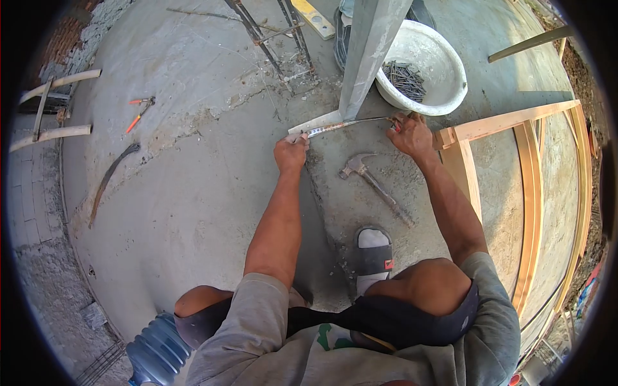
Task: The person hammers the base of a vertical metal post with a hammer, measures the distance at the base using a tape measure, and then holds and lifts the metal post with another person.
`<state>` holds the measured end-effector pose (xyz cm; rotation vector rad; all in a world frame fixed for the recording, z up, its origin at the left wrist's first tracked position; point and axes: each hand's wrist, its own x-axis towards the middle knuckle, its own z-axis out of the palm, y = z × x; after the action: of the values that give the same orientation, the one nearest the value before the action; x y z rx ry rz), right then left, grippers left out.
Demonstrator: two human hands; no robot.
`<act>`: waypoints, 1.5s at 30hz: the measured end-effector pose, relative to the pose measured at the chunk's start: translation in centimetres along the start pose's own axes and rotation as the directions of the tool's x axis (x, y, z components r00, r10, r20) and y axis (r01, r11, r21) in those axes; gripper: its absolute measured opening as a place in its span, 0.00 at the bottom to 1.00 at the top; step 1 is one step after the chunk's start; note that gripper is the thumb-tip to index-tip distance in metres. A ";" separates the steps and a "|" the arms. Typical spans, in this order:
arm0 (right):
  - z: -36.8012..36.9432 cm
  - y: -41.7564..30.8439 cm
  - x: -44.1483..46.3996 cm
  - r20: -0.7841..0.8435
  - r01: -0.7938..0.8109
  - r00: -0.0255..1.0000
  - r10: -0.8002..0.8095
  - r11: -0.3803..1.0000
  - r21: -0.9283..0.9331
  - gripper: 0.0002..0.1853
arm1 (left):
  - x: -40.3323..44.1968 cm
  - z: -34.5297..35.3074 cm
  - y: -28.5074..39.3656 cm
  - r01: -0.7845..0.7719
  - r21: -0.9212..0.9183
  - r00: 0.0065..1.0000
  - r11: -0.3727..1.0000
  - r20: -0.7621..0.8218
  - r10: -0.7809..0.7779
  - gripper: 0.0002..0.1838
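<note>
My left hand (291,153) pinches one end of a thin measuring tape (329,127), low over the concrete floor. The tape runs to the right, past the foot of a grey upright post (368,58). At its other end my right hand (413,136) is closed around a small object with a red part, apparently the tape's case, mostly hidden by my fingers. Just beyond that hand stands a white basin (452,83) holding many nails (404,82). A claw hammer (372,181) lies on the floor between my forearms, in front of my sandalled foot.
A wooden frame (508,123) lies along the right side. Pincers with orange handles (136,117) and a dark curved strip (111,180) are on the left. Rebar (261,42) rises at the back near a yellow level (313,18). A water jug (158,350) sits lower left.
</note>
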<state>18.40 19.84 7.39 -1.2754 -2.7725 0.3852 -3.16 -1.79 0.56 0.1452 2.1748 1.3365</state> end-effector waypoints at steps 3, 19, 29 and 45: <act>-0.3 -0.3 0.0 0.039 -0.020 0.999 0.021 1.000 -0.018 0.27 | -0.2 0.5 -0.4 0.011 -0.078 0.999 0.997 -0.037 -0.014 0.11; -0.4 -1.0 1.4 0.064 -0.049 0.997 0.052 0.998 -0.033 0.29 | 0.2 0.8 -0.8 0.044 -0.111 0.999 0.993 -0.003 -0.044 0.12; -0.4 -1.0 1.8 0.060 -0.037 0.997 0.040 0.998 -0.048 0.30 | 0.4 1.0 -1.6 0.030 -0.109 0.999 0.994 -0.009 -0.031 0.11; -0.6 -1.3 2.1 0.078 -0.027 0.996 0.033 0.997 -0.067 0.27 | 0.3 0.8 -1.4 0.047 -0.171 0.999 0.984 0.035 -0.042 0.12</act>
<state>16.17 20.71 8.21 -1.3463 -2.8572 0.3561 -2.71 -1.80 -1.04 0.0500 2.0137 1.4789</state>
